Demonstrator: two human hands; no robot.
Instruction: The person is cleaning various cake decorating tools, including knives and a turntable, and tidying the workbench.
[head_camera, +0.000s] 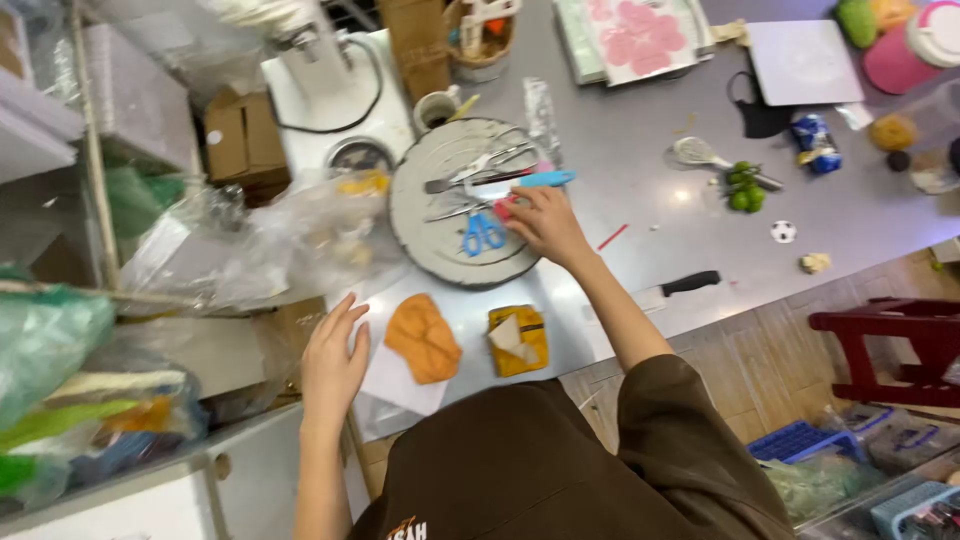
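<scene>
My right hand (545, 222) reaches onto a round grey turntable (420, 225) and closes its fingers on a small pink and red tool (503, 208). Blue-handled scissors (483, 233), metal tongs (478, 168) and a light blue-handled tool (540, 180) lie on the turntable beside it. My left hand (332, 358) rests flat, fingers apart, on white paper (400, 385) near the counter's front edge. An orange lump (423, 338) and a yellow block with torn wrapping (517, 340) sit between my hands.
Crumpled clear plastic bags (280, 240) lie left of the turntable. A black-handled knife (685, 285), green limes (745, 187), a white spoon (697, 152), a mug (435, 108), a cardboard box (238, 138) and a pink-patterned board (640, 38) are on the steel counter. A red stool (890, 335) stands right.
</scene>
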